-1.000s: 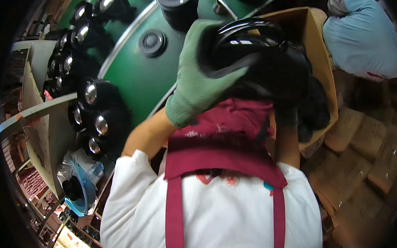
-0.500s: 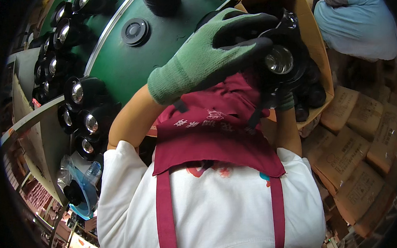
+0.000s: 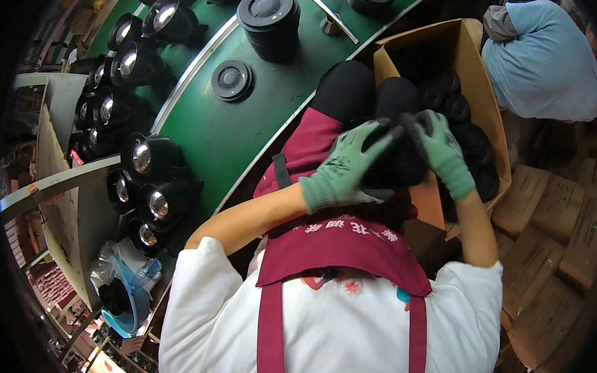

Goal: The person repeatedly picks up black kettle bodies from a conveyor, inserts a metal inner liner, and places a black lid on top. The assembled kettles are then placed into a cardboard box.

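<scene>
Both of my hands wear green knitted gloves with dark fingertips. My left hand (image 3: pixel 351 167) curves around the left side of a black rounded thing (image 3: pixel 405 164) over my lap, thumb low and fingers above. On its other side my right hand (image 3: pixel 443 153) has bent fingers against its upper right. The outline of this black thing merges with my black trousers, so its exact shape is hard to make out. Just right of my right hand stands an open cardboard box (image 3: pixel 495 108), holding several black round parts (image 3: pixel 471 140).
Left of me a green work table (image 3: pixel 268 114) carries a black disc (image 3: pixel 232 80), a stack of black discs (image 3: pixel 270 26) and a metal T-handle (image 3: pixel 333 19). Black cups with shiny insides (image 3: pixel 157 204) crowd its left side. Closed cartons (image 3: pixel 538 248) and a person in light blue (image 3: pixel 541 59) are at right.
My left hand has come down and back toward my lap. My right hand, mostly hidden before, now shows. The clear, shiny part between the hands is out of sight.
</scene>
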Available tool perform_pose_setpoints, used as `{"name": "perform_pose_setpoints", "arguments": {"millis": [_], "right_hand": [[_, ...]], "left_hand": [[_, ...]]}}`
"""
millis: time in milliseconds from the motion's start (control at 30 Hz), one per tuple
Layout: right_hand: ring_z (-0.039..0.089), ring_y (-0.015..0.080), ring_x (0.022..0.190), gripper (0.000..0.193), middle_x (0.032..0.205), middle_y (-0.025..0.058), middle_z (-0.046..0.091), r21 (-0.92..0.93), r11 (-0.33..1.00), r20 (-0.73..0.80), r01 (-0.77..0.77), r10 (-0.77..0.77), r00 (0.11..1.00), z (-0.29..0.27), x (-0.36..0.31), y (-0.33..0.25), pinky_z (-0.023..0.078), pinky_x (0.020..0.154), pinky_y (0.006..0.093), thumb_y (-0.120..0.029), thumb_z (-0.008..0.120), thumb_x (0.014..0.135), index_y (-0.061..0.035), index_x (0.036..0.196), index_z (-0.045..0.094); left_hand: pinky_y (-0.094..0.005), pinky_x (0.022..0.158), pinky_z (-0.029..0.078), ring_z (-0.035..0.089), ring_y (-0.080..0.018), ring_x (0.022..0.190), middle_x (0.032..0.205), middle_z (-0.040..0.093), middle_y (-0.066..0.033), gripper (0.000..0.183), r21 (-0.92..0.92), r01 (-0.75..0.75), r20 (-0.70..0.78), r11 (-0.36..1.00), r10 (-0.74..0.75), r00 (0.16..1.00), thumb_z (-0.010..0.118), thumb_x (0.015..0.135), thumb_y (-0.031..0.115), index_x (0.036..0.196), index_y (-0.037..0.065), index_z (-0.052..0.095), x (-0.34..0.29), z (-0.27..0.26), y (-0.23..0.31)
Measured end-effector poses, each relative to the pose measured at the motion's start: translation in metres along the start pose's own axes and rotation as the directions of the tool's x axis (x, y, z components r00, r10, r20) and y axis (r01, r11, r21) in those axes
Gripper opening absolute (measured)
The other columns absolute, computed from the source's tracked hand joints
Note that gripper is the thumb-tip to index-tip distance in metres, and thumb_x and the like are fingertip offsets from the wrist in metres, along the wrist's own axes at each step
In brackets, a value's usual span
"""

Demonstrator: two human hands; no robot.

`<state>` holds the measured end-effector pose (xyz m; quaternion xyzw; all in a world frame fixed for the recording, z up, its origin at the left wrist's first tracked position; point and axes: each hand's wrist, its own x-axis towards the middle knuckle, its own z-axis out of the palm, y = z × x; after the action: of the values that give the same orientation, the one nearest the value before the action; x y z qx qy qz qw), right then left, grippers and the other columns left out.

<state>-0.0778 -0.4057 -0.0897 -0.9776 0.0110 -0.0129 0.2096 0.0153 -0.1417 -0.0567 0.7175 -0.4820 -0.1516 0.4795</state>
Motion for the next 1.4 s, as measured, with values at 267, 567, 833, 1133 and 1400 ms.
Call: {"name": "perform_pose_setpoints", "arguments": {"millis": [267,567,833,1133,1400], "right_hand": [[0.053,0.037,0.116,0.05,0.135,0.0214,0.047,-0.344,0.901,0.055,0.265,-0.262,0.963,0.06,0.206,0.03,0.051,0.091,0.0423,-0.019,0.055,0.092,-0.0212,0.142,0.045],[0.066,0.0308,0.082,0.043,0.09,0.0153,0.07,0.752,0.602,0.257,-0.266,0.103,0.961,0.13,0.278,0.054,0.05,0.07,0.0414,-0.035,0.068,0.088,-0.0016,0.115,0.063],[0.064,0.0146,0.097,0.04,0.107,0.0064,0.067,0.543,0.735,0.523,-0.407,0.084,0.848,-0.04,0.101,0.017,0.051,0.086,0.0285,-0.023,0.063,0.091,-0.0023,0.126,0.06],[0.061,0.033,0.09,0.033,0.094,0.0119,0.063,0.219,0.939,0.104,0.266,-0.294,0.95,0.02,0.123,0.025,0.05,0.081,0.0424,-0.024,0.07,0.076,-0.0143,0.107,0.065],[0.047,0.0281,0.119,0.063,0.119,0.0097,0.055,-0.194,0.917,0.118,0.349,-0.331,0.936,0.061,0.133,0.052,0.032,0.103,0.0526,-0.028,0.067,0.076,-0.0267,0.136,0.047]], "left_hand": [[-0.0416,0.108,0.036,0.045,-0.0334,0.129,0.14,0.043,-0.0171,0.106,-0.197,0.136,-0.238,0.971,-0.182,0.954,0.094,0.05,0.031,0.138,0.003,0.043,-0.006,0.015,-0.045],[-0.043,0.11,0.036,0.041,-0.0379,0.132,0.141,0.041,-0.0214,0.108,-0.238,0.289,0.062,0.927,-0.283,0.957,0.09,0.06,0.035,0.146,0.003,0.033,0.003,-0.011,-0.1],[-0.0436,0.091,0.044,0.057,-0.0312,0.109,0.11,0.061,-0.0099,0.055,0.36,-0.093,-0.302,0.929,0.21,0.93,0.076,0.073,0.02,0.126,0.011,0.06,0.092,-0.066,-0.052],[-0.0387,0.067,0.045,0.06,-0.0249,0.076,0.085,0.059,-0.0069,0.025,0.635,0.214,0.107,0.742,-0.359,0.927,0.059,0.085,0.034,0.099,0.013,0.06,0.111,0.0,-0.04],[-0.0442,0.068,0.052,0.065,-0.0316,0.078,0.095,0.065,-0.0172,0.029,0.807,0.377,-0.035,0.454,-0.6,0.799,0.056,0.089,0.034,0.096,0.007,0.065,0.132,0.057,-0.053]]}}
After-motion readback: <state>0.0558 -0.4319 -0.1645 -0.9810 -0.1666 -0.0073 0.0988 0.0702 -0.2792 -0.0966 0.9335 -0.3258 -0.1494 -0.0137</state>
